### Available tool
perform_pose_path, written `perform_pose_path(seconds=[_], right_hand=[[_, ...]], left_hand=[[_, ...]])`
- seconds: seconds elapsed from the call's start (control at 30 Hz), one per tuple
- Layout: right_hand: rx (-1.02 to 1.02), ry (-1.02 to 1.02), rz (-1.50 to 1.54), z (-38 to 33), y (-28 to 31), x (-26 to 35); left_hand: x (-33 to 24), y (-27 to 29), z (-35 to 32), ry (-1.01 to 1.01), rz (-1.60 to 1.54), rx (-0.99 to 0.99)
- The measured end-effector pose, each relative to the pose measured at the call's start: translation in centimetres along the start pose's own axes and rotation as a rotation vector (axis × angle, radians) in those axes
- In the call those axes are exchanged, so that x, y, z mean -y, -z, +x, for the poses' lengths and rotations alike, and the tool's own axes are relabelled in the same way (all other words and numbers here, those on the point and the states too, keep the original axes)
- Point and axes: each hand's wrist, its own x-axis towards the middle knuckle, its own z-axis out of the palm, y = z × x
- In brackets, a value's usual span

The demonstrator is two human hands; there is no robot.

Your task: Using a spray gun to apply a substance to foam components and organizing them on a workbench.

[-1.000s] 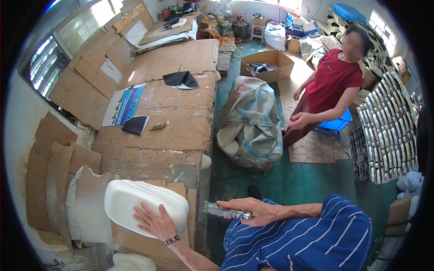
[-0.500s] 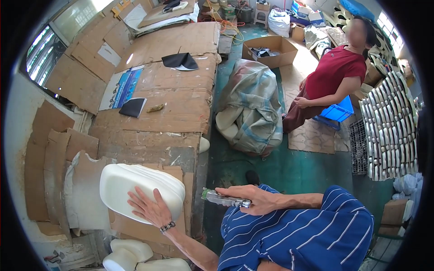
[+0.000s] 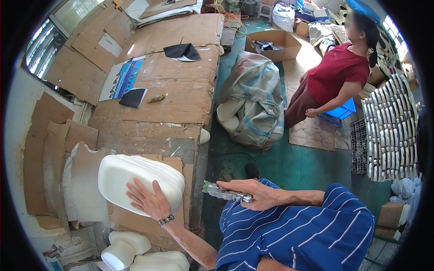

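A stack of white, rounded pads (image 3: 118, 178) lies at the near end of the cardboard-covered bench (image 3: 181, 106). My left hand (image 3: 151, 201) rests flat on the top pad with its fingers spread. My right hand (image 3: 260, 193), in front of my body to the right of the bench edge, is wrapped round a silver hand tool (image 3: 225, 193). This tool has a green end that points left toward the stack; its exact kind is not clear.
More white moulded pieces (image 3: 122, 253) sit at the bench's near-left. Black sheet pieces (image 3: 181, 52) lie farther back. A big woven sack (image 3: 253, 101) stands on the green floor beside the bench. Beyond it are a person in red (image 3: 337, 74), an open carton (image 3: 275, 44) and stacked white-edged pieces (image 3: 391, 131).
The person in red has turned their head and lowered their hands. My view has shifted slightly. My left hand stays on the pads, and my right hand still holds the silver tool.
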Motion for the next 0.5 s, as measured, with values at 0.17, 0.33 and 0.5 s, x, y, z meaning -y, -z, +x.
perform_pose_path(seconds=[0.17, 0.33, 0.5], right_hand=[[0.02, -0.02, 0.013, 0.16, 0.0, 0.22], [0.024, -0.02, 0.01, 0.32, 0.01, -0.07], [0.021, -0.018, 0.014, 0.54, 0.2, -0.29]], left_hand=[[0.21, -0.06, 0.02, 0.0, 0.001, -0.012], [0.09, -0.03, 0.13, 0.003, 0.0, -0.011], [0.03, -0.01, 0.18, -0.003, -0.006, -0.023]])
